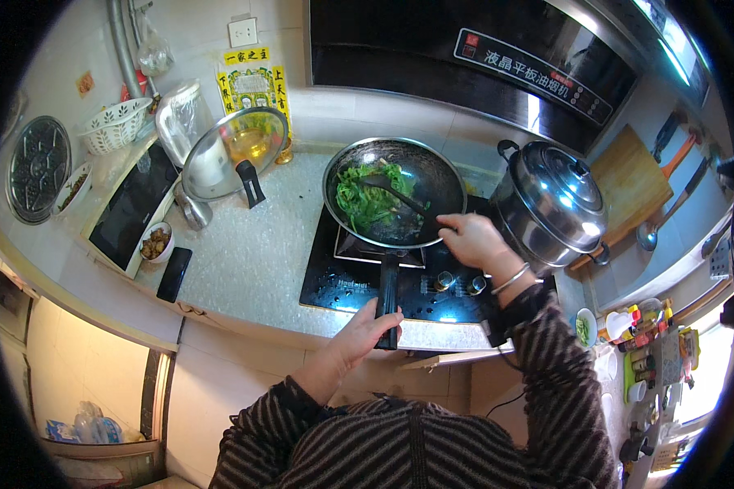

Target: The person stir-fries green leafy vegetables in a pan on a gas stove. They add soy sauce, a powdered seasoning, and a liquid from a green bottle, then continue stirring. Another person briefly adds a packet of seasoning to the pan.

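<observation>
A dark wok (437, 177) sits on the black gas stove (342, 293), its long handle pointing towards me. My left hand (367, 330) is closed around that handle near its end. With my right hand (471, 238) I hold a black spatula (413, 202), its head resting among chopped green leafy vegetables (367, 198) on the wok's left side. A bracelet circles my right wrist. Just right of the wok stands a large lidded steel pot (526, 202).
Left on the counter are a glass lid (214, 177) standing tilted, a metal container (192, 208), a bowl of brown food (156, 242) and a black phone (174, 275). A wooden cutting board (636, 177) leans at the right; a range hood (416, 55) hangs above.
</observation>
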### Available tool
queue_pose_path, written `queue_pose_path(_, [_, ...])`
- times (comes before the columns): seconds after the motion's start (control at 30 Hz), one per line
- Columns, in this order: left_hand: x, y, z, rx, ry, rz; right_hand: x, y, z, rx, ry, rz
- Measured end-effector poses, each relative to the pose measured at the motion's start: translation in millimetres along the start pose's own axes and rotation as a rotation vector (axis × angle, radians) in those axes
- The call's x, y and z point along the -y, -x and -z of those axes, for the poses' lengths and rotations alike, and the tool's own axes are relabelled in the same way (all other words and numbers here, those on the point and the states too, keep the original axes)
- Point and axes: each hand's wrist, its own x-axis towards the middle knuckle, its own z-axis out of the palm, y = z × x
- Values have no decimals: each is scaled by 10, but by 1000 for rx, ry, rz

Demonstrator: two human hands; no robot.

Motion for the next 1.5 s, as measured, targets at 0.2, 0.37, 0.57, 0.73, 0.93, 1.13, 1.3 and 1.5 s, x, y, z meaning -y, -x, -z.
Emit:
queue_pose_path(0.2, [35, -14, 16, 24, 10, -21, -262, 139, 471, -100, 1, -46])
queue_pose_path(0.37, [48, -39, 37, 42, 23, -18, -215, 343, 395, 97, 64, -63])
queue_pose_path(0.57, [25, -31, 44, 66, -9, -22, -187, 776, 873, 91, -14, -21])
queue_pose_path(0.73, [-20, 6, -9, 48, -28, -28, -66, 613, 422, 29, -93, 4])
queue_pose_path(0.93, [-10, 17, 8, 43, -34, -28, -180, 708, 480, 36, -320, -153])
queue_pose_path(1.13, [-3, 7, 8, 36, -49, -22, -167, 674, 269, 148, -514, -243])
queue_pose_path(1.3, [-16, 20, 1, 40, -34, -38, -280, 679, 112, 16, -514, -272])
queue_pose_path(1.5, [-33, 35, -5, 41, -45, -27, -482, 571, -55, -43, -451, -274])
